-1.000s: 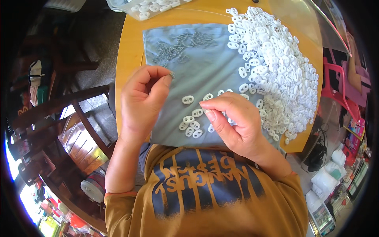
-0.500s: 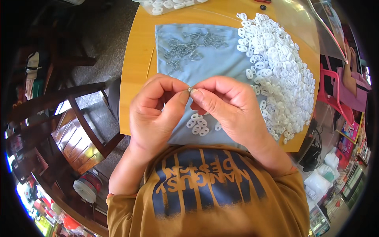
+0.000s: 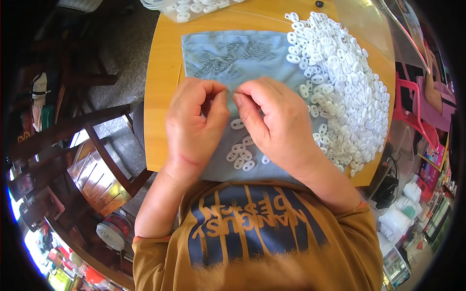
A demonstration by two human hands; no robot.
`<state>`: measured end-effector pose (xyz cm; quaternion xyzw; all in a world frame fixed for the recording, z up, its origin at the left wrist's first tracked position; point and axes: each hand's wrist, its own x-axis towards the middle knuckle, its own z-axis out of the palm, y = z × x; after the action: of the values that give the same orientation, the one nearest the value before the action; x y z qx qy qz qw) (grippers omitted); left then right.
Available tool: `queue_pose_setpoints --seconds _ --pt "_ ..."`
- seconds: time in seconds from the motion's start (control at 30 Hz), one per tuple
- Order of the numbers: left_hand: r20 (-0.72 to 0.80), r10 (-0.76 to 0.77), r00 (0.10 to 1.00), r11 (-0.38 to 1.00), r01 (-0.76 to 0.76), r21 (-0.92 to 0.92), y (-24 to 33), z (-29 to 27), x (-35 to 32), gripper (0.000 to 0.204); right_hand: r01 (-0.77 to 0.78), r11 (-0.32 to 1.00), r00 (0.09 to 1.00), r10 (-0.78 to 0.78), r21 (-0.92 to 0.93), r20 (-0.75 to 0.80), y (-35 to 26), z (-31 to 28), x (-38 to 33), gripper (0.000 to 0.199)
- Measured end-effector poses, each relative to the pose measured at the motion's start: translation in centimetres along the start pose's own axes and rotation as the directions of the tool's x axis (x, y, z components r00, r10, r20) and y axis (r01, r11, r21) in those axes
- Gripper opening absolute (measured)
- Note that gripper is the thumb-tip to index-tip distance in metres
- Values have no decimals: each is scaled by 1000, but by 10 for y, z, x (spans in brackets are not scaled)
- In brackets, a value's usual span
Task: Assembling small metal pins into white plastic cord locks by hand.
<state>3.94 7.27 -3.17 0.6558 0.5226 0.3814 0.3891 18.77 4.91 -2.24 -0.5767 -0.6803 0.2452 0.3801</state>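
Observation:
My left hand [image 3: 191, 116] pinches a tiny, thin silvery piece [image 3: 229, 89], seemingly a small metal spring, between thumb and forefinger. Close beside it, a narrow gap away, my right hand [image 3: 279, 121] is closed in a matching pinch; whatever its fingertips grip is too small to make out. Both hands are over a blue cloth [image 3: 189, 42]. Beyond them a spread of small metal springs [image 3: 228, 60] lies on the cloth. Under my hands sit several white two-hole plastic pieces [image 3: 240, 156], partly hidden by the right hand.
A large heap of white two-hole pieces [image 3: 342, 82] covers the table's right side. At the far edge stands a clear container [image 3: 170, 10] with more of them. The yellow wooden table [image 3: 160, 111] borders the cloth. A wooden chair [image 3: 104, 165] is at left, a red chair [image 3: 412, 111] at right.
Both hands have shifted slightly away from me, and their fingertips, touching before over the small metal piece, are now a little apart. More white pieces show between my hands.

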Motion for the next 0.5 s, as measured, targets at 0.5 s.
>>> queue_pose_setpoints --seconds 0.5 --pt "471 234 851 607 -506 613 -17 2 13 66 119 894 959 10 -432 285 1 -18 -27 55"
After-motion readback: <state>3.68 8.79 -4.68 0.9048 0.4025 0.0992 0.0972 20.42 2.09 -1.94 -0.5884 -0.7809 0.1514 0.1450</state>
